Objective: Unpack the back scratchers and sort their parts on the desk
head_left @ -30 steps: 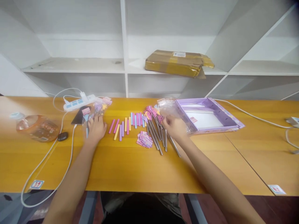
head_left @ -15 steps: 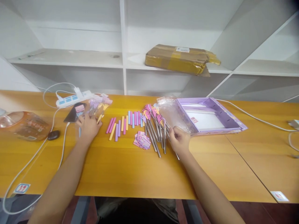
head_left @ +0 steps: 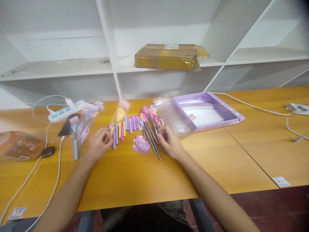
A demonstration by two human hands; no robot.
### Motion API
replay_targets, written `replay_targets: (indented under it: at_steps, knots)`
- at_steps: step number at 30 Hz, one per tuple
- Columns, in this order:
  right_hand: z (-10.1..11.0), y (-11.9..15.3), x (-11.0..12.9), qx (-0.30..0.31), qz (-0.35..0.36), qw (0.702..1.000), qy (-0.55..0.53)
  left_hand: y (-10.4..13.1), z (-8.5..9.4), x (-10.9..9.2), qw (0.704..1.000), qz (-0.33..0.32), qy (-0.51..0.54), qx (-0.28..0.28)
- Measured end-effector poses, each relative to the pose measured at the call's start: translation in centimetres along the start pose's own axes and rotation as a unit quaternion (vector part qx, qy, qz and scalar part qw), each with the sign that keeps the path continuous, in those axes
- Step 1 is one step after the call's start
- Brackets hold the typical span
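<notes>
My left hand [head_left: 101, 141] pinches the lower end of a yellow back scratcher in a clear bag [head_left: 120, 114], blurred by motion, with a pink card at its top. My right hand [head_left: 169, 140] is closed at the right side of a pile of back scratchers [head_left: 151, 132] with metal rods and small coloured hand-shaped heads; its fingers seem to grip one rod, partly hidden. Between my hands lie a row of coloured handle tubes [head_left: 131, 124] and a heap of pink cards [head_left: 142, 144]. Left of my left hand are a bagged blue back scratcher [head_left: 75, 145] and bagged purple ones [head_left: 85, 127].
A purple open box [head_left: 207, 112] stands right of the pile, beside clear plastic bags [head_left: 175, 116]. On the left are a power strip [head_left: 67, 111], a dark phone [head_left: 67, 127], cables, a black mouse-like object [head_left: 48, 151] and an orange package [head_left: 21, 145]. A taped carton [head_left: 166, 59] rests on the shelf.
My left hand has moved right, lifting the bagged yellow back scratcher from the bagged ones. My right hand has shifted slightly left in the view, which has itself turned and tilted.
</notes>
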State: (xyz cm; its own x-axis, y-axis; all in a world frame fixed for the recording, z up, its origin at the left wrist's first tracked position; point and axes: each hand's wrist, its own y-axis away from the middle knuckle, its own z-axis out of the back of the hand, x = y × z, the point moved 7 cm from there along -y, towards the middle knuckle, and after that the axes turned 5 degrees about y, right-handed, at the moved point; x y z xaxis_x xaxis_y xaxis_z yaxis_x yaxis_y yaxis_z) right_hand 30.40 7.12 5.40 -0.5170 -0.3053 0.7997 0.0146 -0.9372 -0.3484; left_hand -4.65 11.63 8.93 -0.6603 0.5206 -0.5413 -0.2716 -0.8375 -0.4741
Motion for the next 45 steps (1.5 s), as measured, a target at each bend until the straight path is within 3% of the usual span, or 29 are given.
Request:
replay_targets:
  at_steps: [3,6,11,15,20,23,26,29,31,34,38,42,45]
  knots:
    - [-1.4,0.1,0.0,0.037,-0.027,0.989,-0.141,1.8,-2.9,-4.4,0.98,-0.085,0.122,0.134]
    - [-2.5,0.4,-0.1,0.066,-0.091,0.957,-0.268,3.8,-5.4,-6.1,0.945,-0.078,0.184,0.258]
    - [-4.0,1.0,0.6,0.101,-0.142,0.938,-0.301,5.6,-7.9,-5.4,0.902,0.024,0.25,0.35]
    - [-5.1,1.2,0.8,0.113,-0.13,0.935,-0.311,6.0,-8.8,-4.9,0.889,0.034,0.253,0.381]
    - [-3.5,0.8,-0.1,0.019,-0.083,0.945,-0.314,7.4,-9.7,-4.7,0.795,0.111,0.36,0.476]
    - [-2.4,0.8,0.1,0.003,-0.022,0.966,-0.258,7.7,-9.7,-4.6,0.761,0.143,0.402,0.489]
    - [-1.9,1.1,1.2,0.016,0.083,0.989,-0.12,8.0,-9.7,-4.6,0.735,0.174,0.423,0.501]
    - [-1.9,1.5,2.5,0.04,0.19,0.981,-0.002,8.3,-9.8,-4.5,0.719,0.187,0.43,0.513]
    - [-2.0,1.6,2.8,0.056,0.206,0.977,0.023,8.3,-9.8,-4.4,0.719,0.19,0.43,0.512]
    - [-2.0,1.5,2.7,0.063,0.162,0.985,0.011,8.4,-9.9,-4.0,0.723,0.187,0.42,0.515]
    - [-2.1,1.2,1.9,0.081,0.062,0.99,-0.095,8.8,-10.0,-3.5,0.712,0.185,0.417,0.534]
    - [-2.9,1.1,1.2,0.126,-0.016,0.971,-0.202,8.9,-10.0,-4.0,0.676,0.179,0.473,0.536]
    - [-4.1,1.5,0.9,0.185,-0.059,0.95,-0.243,8.4,-10.0,-4.6,0.655,0.18,0.53,0.507]
